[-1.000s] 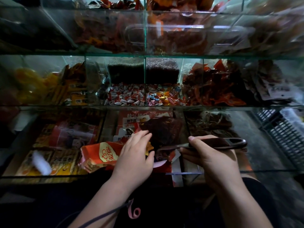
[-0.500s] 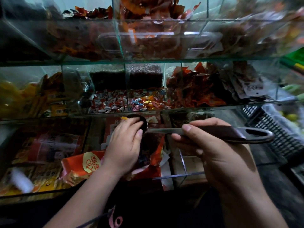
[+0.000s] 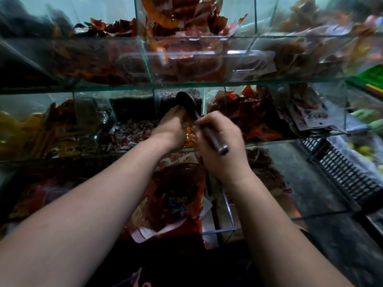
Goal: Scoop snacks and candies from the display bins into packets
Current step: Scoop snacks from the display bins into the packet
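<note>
My right hand [image 3: 219, 146] grips the handle of a dark metal scoop [image 3: 187, 104], whose bowl points away from me into the middle-tier glass bin of wrapped candies [image 3: 132, 133]. My left hand [image 3: 172, 127] reaches into the same bin, and its fingertips touch the left side of the scoop's bowl; the fingers are partly hidden. Orange and coloured candies [image 3: 189, 137] show between the two hands. Below my wrists, a red-orange packet [image 3: 172, 199] lies in the bottom bin with its mouth toward me and dark contents showing.
Three tiers of glass bins [image 3: 186, 83] hold red, brown and yellow snack packets, with thin glass dividers between them. A black plastic crate [image 3: 342, 172] stands at the right beside the bottom tier. A green crate edge [image 3: 369, 77] shows at the far right.
Both hands rose from the packet in the bottom bin to the middle candy bin. The scoop swung from lying sideways to pointing away from me. The view moved closer.
</note>
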Tool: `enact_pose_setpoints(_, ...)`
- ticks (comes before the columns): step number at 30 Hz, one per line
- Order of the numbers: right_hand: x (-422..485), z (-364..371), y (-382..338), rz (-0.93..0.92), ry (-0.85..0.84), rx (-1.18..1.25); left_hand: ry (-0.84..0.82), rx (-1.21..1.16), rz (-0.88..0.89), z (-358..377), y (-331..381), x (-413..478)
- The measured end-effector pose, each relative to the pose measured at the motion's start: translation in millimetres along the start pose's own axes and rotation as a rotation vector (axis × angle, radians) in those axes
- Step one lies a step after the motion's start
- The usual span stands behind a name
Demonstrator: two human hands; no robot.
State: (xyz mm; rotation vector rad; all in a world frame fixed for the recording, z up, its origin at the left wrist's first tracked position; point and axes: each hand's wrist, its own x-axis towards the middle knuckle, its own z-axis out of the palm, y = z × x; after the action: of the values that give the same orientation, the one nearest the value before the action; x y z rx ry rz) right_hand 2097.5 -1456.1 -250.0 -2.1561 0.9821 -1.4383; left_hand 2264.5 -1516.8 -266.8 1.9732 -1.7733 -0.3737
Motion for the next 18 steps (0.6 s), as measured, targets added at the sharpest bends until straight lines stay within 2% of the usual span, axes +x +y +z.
enact_pose_setpoints(2,-2,1,15,-0.098,-0.201,-0.098,0.016,-0.014,-0.075,5,-7,-10)
enact_pose_setpoints(3,-4,1,21,-0.122,-0.224,-0.121,0.037,-0.022,-0.110,7,-12,-18)
enact_pose_setpoints(6,-10,-3,23,-0.159,-0.161,-0.103,0.128,-0.131,-0.101,9,-23,-48)
enact_pose_setpoints(10,-32,-22,-1,-0.237,0.008,0.074,0.263,-0.238,-0.022,1,-30,-93)
enact_pose_setpoints(12,-46,-23,0,-0.067,0.017,0.129,0.290,-0.246,-0.029,-1,-37,-122)
enact_pose_setpoints(13,-52,-21,2,0.111,-0.066,0.158,0.291,-0.241,-0.047,-1,-42,-135)
enact_pose_setpoints(15,-78,-27,12,0.381,-0.348,0.148,0.272,-0.221,-0.085,4,-55,-159)
enact_pose_setpoints(16,-81,-33,5,0.424,-0.443,0.030,0.245,-0.210,-0.109,9,-63,-169)
enact_pose_setpoints(17,-82,-42,-7,0.330,-0.454,-0.122,0.198,-0.199,-0.141,16,-70,-178)
enact_pose_setpoints(18,-80,-46,-20,0.214,-0.312,-0.124,0.138,-0.191,-0.187,23,-76,-187)
